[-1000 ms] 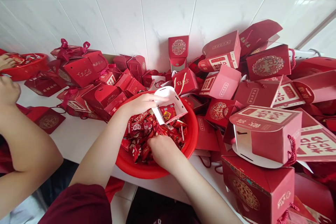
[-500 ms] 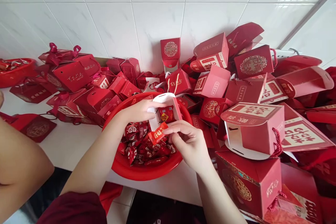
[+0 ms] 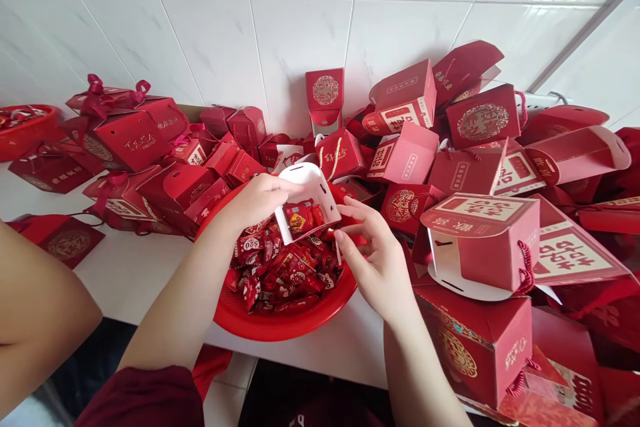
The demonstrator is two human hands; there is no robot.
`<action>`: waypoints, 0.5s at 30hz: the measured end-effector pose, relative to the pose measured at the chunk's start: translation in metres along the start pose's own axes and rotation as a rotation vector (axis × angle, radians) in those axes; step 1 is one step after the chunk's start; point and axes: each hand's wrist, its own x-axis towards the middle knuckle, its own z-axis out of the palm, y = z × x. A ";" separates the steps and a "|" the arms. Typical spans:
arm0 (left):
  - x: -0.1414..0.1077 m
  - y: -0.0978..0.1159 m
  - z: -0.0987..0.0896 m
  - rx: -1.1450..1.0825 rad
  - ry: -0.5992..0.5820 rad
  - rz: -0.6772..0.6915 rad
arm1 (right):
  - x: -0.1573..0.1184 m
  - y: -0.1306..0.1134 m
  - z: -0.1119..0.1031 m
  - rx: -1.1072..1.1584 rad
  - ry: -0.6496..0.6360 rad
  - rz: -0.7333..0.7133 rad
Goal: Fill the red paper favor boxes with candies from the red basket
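A small open paper candy box (image 3: 327, 203), white inside, is tilted over a red plastic basket (image 3: 280, 330). Several wrapped candies (image 3: 301, 217) lie within the box. My left hand (image 3: 257, 203) grips the box's left side, its fingertips partly hidden behind the white wall. At the right edge of the box, my right hand (image 3: 377, 250) has its thumb and fingers around a side flap. No candy shows in that hand. Beneath the box, many red-wrapped candies (image 3: 280, 280) fill the basket.
Stacked red gift boxes (image 3: 475, 240) crowd the right side, some with lids up. More boxes (image 3: 135, 140) with ribbons stand at left, near another red basket (image 3: 25, 137). Another person's arm (image 3: 40, 320) enters at left. A tiled wall (image 3: 300, 33) rises behind.
The red candy in my right hand has left its fingers, and that hand has moved right to the box's edge. The box has tilted and turned, showing candies inside.
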 end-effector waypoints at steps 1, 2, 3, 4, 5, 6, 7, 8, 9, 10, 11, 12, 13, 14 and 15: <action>-0.002 0.002 -0.001 0.011 -0.002 0.021 | -0.001 0.000 -0.002 -0.018 0.019 -0.016; -0.004 0.005 -0.002 0.034 -0.010 0.046 | -0.001 0.002 -0.003 -0.030 0.042 -0.022; -0.007 0.009 -0.002 0.067 -0.012 0.079 | -0.001 0.003 -0.005 -0.038 0.063 -0.024; -0.010 0.014 -0.002 0.109 0.004 0.125 | -0.001 0.005 -0.006 -0.044 0.081 -0.024; -0.012 0.019 -0.002 0.159 0.020 0.175 | 0.000 0.008 -0.007 -0.048 0.090 -0.021; -0.014 0.023 -0.001 0.212 0.032 0.226 | 0.001 0.011 -0.008 -0.055 0.094 -0.015; -0.016 0.027 0.000 0.262 0.039 0.270 | 0.001 0.014 -0.008 -0.066 0.093 -0.008; -0.017 0.030 0.001 0.307 0.046 0.304 | 0.001 0.016 -0.008 -0.080 0.088 -0.002; -0.017 0.032 0.002 0.345 0.048 0.325 | 0.002 0.018 -0.008 -0.098 0.076 -0.003; -0.017 0.032 0.003 0.371 0.051 0.331 | 0.002 0.019 -0.007 -0.121 0.052 -0.008; -0.017 0.031 0.005 0.383 0.052 0.322 | 0.001 0.019 -0.006 -0.145 0.008 -0.016; -0.016 0.030 0.006 0.382 0.051 0.301 | 0.001 0.020 -0.004 -0.171 -0.056 -0.021; -0.015 0.027 0.007 0.370 0.045 0.271 | 0.001 0.020 -0.002 -0.195 -0.136 -0.019; -0.013 0.024 0.008 0.352 0.034 0.233 | 0.001 0.020 0.000 -0.215 -0.215 -0.009; -0.011 0.021 0.008 0.328 0.021 0.184 | 0.002 0.021 0.003 -0.227 -0.278 0.004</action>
